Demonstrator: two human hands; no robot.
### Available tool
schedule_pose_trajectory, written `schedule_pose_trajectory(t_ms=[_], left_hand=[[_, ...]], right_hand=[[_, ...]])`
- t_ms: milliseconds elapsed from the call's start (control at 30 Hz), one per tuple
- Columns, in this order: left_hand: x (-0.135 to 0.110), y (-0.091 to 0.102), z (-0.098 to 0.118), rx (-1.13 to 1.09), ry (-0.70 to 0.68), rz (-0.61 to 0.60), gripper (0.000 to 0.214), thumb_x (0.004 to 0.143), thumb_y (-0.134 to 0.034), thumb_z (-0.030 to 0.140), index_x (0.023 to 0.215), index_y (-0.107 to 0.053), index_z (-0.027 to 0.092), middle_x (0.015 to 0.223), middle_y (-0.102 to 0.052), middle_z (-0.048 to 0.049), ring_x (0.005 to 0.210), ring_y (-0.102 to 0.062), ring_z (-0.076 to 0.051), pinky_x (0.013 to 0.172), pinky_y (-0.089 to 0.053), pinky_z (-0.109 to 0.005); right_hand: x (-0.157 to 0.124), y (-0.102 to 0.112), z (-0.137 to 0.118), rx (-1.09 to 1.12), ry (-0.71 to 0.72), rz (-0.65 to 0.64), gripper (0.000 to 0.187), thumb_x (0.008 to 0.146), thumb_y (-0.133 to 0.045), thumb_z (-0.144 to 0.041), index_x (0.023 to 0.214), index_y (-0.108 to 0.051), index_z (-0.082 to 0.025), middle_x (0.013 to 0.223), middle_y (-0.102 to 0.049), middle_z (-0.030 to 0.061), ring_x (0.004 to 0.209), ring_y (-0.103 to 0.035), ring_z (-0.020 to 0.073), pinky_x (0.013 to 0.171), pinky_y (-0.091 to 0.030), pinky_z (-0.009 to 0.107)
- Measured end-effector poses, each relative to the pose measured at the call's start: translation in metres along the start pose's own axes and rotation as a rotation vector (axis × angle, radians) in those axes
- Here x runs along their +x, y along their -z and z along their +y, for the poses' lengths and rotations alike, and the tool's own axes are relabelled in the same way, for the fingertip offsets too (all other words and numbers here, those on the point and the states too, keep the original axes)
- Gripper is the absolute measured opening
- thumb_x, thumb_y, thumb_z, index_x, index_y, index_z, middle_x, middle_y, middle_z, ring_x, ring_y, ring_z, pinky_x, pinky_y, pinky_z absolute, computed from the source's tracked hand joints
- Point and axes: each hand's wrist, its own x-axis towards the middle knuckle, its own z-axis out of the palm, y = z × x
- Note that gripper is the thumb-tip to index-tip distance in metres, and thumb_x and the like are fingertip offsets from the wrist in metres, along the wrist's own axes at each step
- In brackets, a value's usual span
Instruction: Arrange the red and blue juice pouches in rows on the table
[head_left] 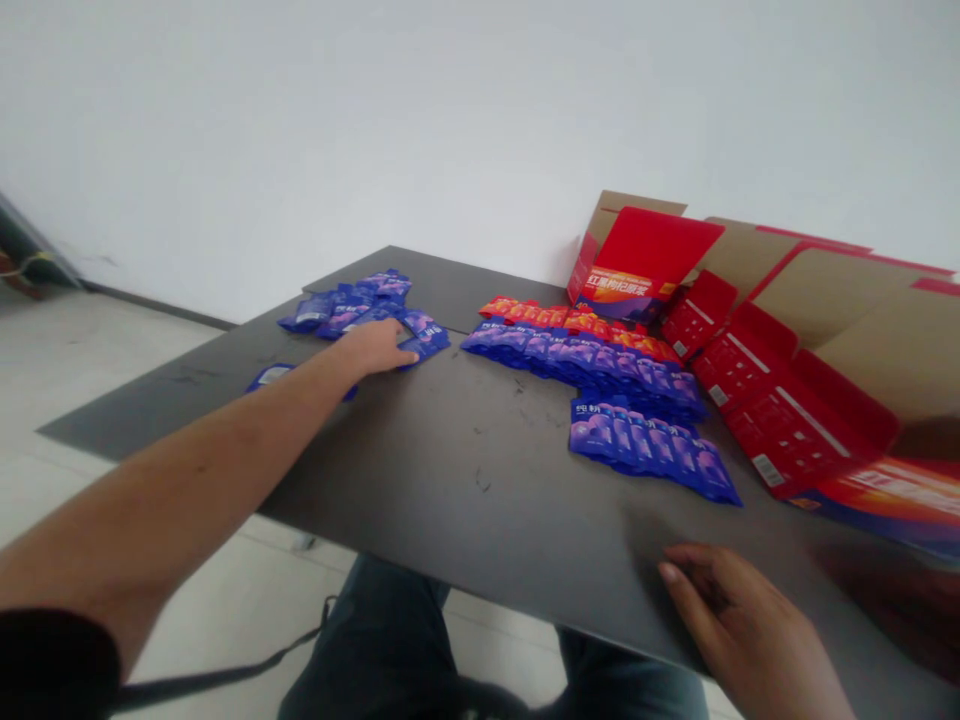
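The dark tabletop [487,480] serves as the reference for every place here. A loose heap of blue foil sachets [360,305] is spread over its far left part, and a single blue sachet [270,377] is left nearer its left edge. The left hand [367,350] is laid on the heap's near side, its fingers [390,338] stretched forward and held close together over a sachet; whether that sachet is gripped or only touched cannot be told. The right hand [742,615] is held at the tabletop's near edge, well apart from the packets, its fingers [682,575] loosely curled, narrowly spaced and empty. Overlapping rows of blue sachets [645,450] are laid across the tabletop's right half, with a row of red sachets [577,322] behind them. Part-opened red and kraft cartons [780,385] are propped at its right end. The sachets are judged light, soft and somewhat slippery, so they would best be taken by a flat sealed edge, between thumb and fingertip
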Motion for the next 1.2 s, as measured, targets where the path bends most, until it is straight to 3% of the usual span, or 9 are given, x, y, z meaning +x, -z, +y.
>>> schedule_pose_trajectory(t_ms=[100, 167, 333, 433, 533, 700, 800, 1000, 1200], left_hand=[[0.008, 0.003, 0.007, -0.016, 0.032, -0.074, 0.035, 0.075, -0.079, 0.048, 0.093, -0.081, 0.018, 0.092, -0.079, -0.0140, 0.093, -0.075, -0.033, 0.083, -0.052, -0.037], [0.004, 0.005, 0.006, -0.043, 0.055, -0.128, 0.027, 0.078, -0.075, 0.047, 0.078, -0.075, 0.020, 0.075, -0.073, -0.0088, 0.077, -0.072, -0.028, 0.073, -0.051, -0.035], [-0.037, 0.011, 0.013, -0.133, 0.072, -0.057, 0.020, 0.084, -0.067, 0.041, 0.084, -0.071, 0.021, 0.076, -0.073, -0.0048, 0.072, -0.070, -0.023, 0.066, -0.049, -0.033], [-0.069, 0.009, 0.034, -0.072, -0.028, -0.009, 0.020, 0.079, -0.073, 0.040, 0.087, -0.071, 0.022, 0.082, -0.075, -0.0050, 0.081, -0.071, -0.025, 0.069, -0.047, -0.033], [-0.090, 0.001, 0.053, -0.101, -0.128, -0.070, 0.031, 0.083, -0.072, 0.052, 0.094, -0.073, 0.022, 0.091, -0.079, -0.0060, 0.086, -0.073, -0.026, 0.071, -0.049, -0.033], [-0.083, -0.013, 0.051, 0.019, -0.089, 0.002, 0.058, 0.084, -0.071, 0.060, 0.123, -0.075, 0.018, 0.120, -0.080, -0.0160, 0.106, -0.076, -0.033, 0.086, -0.054, -0.036], [-0.075, -0.013, 0.048, 0.130, -0.002, -0.113, 0.071, 0.082, -0.072, 0.070, 0.130, -0.076, 0.018, 0.120, -0.081, -0.0192, 0.111, -0.076, -0.037, 0.085, -0.053, -0.036], [-0.075, -0.003, 0.060, 0.071, -0.003, -0.279, 0.051, 0.076, -0.074, 0.066, 0.104, -0.082, 0.024, 0.100, -0.084, -0.0101, 0.096, -0.077, -0.031, 0.076, -0.049, -0.033], [-0.078, -0.010, 0.070, -0.175, -0.060, -0.184, 0.035, 0.084, -0.061, 0.055, 0.084, -0.075, 0.023, 0.078, -0.075, -0.0049, 0.076, -0.070, -0.025, 0.064, -0.045, -0.033]], right_hand=[[-0.001, 0.001, 0.001, -0.003, 0.026, -0.004, 0.030, 0.101, -0.062, -0.054, 0.102, -0.076, -0.027, 0.083, -0.076, 0.0046, 0.070, -0.073, 0.0257, 0.067, -0.058, 0.040], [-0.001, 0.001, 0.002, -0.009, 0.043, -0.013, 0.030, 0.102, -0.062, -0.054, 0.102, -0.076, -0.028, 0.083, -0.076, 0.0046, 0.070, -0.074, 0.0253, 0.065, -0.058, 0.039], [0.000, 0.002, 0.008, -0.002, 0.131, -0.028, 0.027, 0.103, -0.063, -0.051, 0.101, -0.076, -0.028, 0.083, -0.077, 0.0036, 0.068, -0.075, 0.0229, 0.060, -0.057, 0.035], [-0.002, 0.000, 0.011, 0.006, 0.165, -0.021, 0.024, 0.103, -0.064, -0.049, 0.103, -0.076, -0.027, 0.084, -0.076, 0.0031, 0.069, -0.074, 0.0219, 0.063, -0.058, 0.034], [-0.003, -0.001, 0.011, 0.027, 0.163, 0.013, 0.027, 0.105, -0.063, -0.050, 0.103, -0.075, -0.027, 0.085, -0.075, 0.0038, 0.071, -0.074, 0.0223, 0.067, -0.059, 0.035], [-0.003, 0.001, 0.006, 0.046, 0.175, 0.003, 0.024, 0.104, -0.063, -0.047, 0.103, -0.075, -0.026, 0.084, -0.074, 0.0034, 0.070, -0.072, 0.0213, 0.067, -0.058, 0.035], [-0.003, 0.002, 0.004, 0.058, 0.171, 0.005, 0.023, 0.103, -0.063, -0.046, 0.103, -0.076, -0.026, 0.082, -0.073, 0.0031, 0.069, -0.071, 0.0209, 0.067, -0.058, 0.034], [-0.002, 0.003, 0.002, 0.080, 0.188, 0.020, 0.024, 0.104, -0.063, -0.046, 0.104, -0.076, -0.025, 0.080, -0.071, 0.0031, 0.069, -0.070, 0.0209, 0.067, -0.058, 0.034], [-0.003, 0.005, -0.003, 0.090, 0.203, -0.001, 0.019, 0.106, -0.062, -0.038, 0.105, -0.074, -0.023, 0.083, -0.071, 0.0041, 0.074, -0.071, 0.0210, 0.072, -0.058, 0.034]])
